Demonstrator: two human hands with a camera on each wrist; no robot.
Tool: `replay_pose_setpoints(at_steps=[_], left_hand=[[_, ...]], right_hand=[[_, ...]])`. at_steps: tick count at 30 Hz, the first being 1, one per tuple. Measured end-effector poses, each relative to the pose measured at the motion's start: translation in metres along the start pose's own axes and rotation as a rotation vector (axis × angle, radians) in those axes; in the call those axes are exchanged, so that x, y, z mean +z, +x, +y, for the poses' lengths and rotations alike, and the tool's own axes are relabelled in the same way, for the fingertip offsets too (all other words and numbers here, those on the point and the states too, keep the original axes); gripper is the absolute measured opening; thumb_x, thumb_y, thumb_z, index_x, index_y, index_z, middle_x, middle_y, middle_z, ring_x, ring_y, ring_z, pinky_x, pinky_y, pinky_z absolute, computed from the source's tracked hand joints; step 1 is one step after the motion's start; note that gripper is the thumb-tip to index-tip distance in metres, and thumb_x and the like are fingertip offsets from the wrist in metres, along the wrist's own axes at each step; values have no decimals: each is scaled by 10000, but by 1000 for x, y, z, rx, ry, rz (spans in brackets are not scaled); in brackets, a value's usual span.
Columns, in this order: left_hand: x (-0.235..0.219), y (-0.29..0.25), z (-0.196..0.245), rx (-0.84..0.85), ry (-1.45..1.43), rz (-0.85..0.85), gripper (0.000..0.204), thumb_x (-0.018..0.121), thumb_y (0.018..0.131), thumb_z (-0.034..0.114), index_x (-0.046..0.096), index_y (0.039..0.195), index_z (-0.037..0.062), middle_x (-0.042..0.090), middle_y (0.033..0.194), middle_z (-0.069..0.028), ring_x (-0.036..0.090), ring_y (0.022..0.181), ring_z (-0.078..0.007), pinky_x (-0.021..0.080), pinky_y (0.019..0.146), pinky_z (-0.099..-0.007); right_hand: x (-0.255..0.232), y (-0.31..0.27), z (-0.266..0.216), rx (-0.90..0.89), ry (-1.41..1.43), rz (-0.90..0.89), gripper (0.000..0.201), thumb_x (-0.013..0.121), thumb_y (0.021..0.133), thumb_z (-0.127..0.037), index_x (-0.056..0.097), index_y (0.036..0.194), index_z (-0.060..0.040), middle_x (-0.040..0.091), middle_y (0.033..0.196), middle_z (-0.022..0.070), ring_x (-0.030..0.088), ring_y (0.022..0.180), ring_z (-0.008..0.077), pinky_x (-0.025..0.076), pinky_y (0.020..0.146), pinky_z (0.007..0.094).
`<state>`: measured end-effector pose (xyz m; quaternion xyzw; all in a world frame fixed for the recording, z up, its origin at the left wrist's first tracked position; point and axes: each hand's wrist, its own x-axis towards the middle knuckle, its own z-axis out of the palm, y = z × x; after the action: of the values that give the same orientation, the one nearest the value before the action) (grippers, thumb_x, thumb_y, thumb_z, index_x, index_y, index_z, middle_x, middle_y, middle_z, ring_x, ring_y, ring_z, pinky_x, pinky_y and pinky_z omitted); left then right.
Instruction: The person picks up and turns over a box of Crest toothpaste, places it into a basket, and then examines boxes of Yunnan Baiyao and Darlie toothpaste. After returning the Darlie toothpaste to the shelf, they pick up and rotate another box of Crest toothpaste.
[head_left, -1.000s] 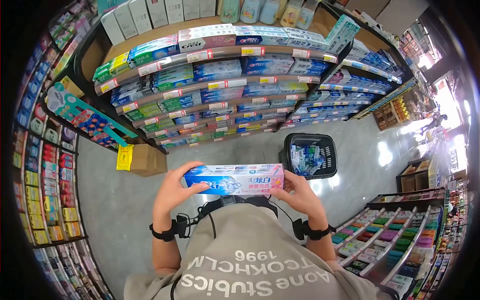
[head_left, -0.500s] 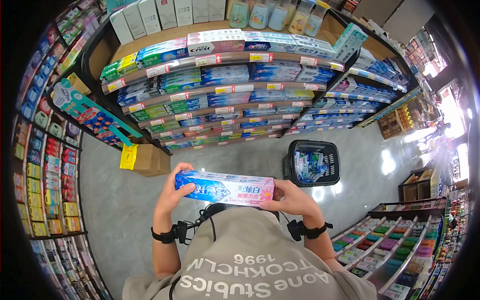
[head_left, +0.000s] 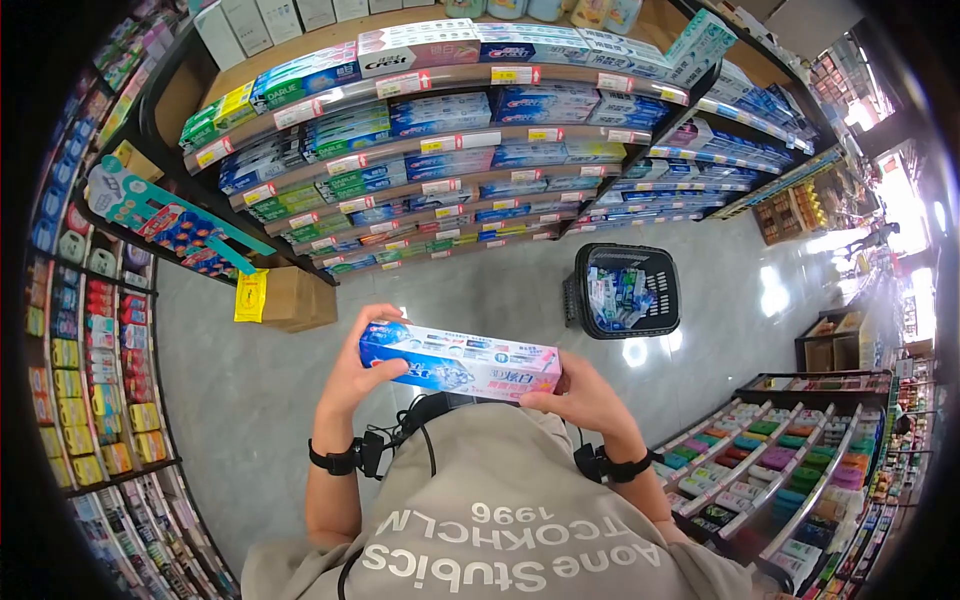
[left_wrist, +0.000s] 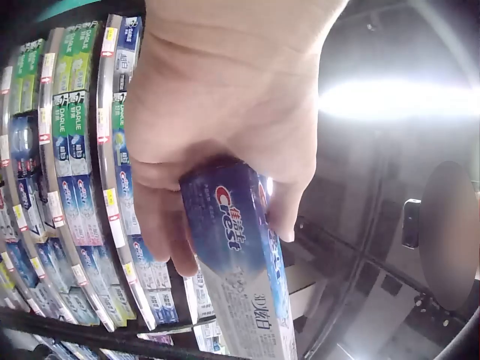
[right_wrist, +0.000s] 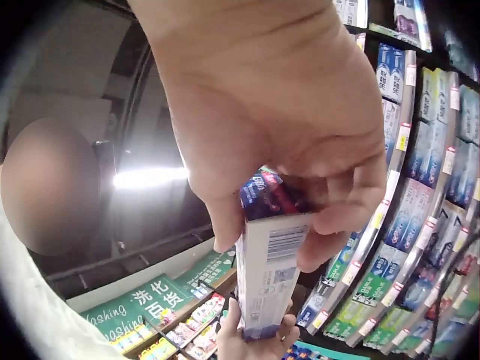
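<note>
A blue, white and pink Crest toothpaste box is held level in front of the shirt, its length running from hand to hand. My left hand grips the blue end, thumb on the front face and fingers round the back. At the pink end my right hand pinches the box, thumb along its lower front edge. In the left wrist view the Crest lettering shows on the box below the palm. The right wrist view shows a white side with a barcode on the box, with the left hand at its far end.
Shelves of toothpaste boxes stand ahead. On the floor to the right, a black basket holds several packages. A cardboard box sits by the shelf's left end. Racks of packaged goods line the right, more shelves the left.
The box has gone from nearly straight across to slanting, its right end closer to the body. It has rolled so more of its top face shows now than half a second ago. Both hands keep their grip.
</note>
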<state>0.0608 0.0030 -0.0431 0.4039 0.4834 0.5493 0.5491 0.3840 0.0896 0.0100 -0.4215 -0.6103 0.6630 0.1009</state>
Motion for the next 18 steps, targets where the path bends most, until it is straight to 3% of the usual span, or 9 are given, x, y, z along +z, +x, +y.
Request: replay_pose_setpoints(at_steps=[8, 12, 18], left_hand=[[13, -11, -9, -5, 92, 18, 645, 855, 767, 101, 517, 1316, 101, 595, 1172, -50, 577, 1092, -143, 475, 957, -299], [8, -21, -18, 34, -9, 57, 672, 854, 767, 111, 495, 1335, 102, 571, 1145, -45, 567, 1080, -138, 468, 952, -292], [-8, -32, -18, 53, -8, 78, 590, 851, 757, 115, 537, 1256, 89, 548, 1158, -30, 544, 1095, -135, 447, 962, -282]], right_hand=[[-2, -5, 17, 10, -5, 70, 523, 814, 868, -155, 593, 1304, 31, 707, 1131, 67, 648, 976, 106, 546, 864, 283], [5, 0, -5, 81, -58, 62, 506, 810, 869, -145, 598, 1296, 27, 706, 1109, 59, 642, 960, 100, 547, 849, 275], [23, 0, -11, 43, -57, 55, 504, 809, 873, -153, 599, 1294, 28, 705, 1119, 62, 639, 962, 99, 544, 850, 270]])
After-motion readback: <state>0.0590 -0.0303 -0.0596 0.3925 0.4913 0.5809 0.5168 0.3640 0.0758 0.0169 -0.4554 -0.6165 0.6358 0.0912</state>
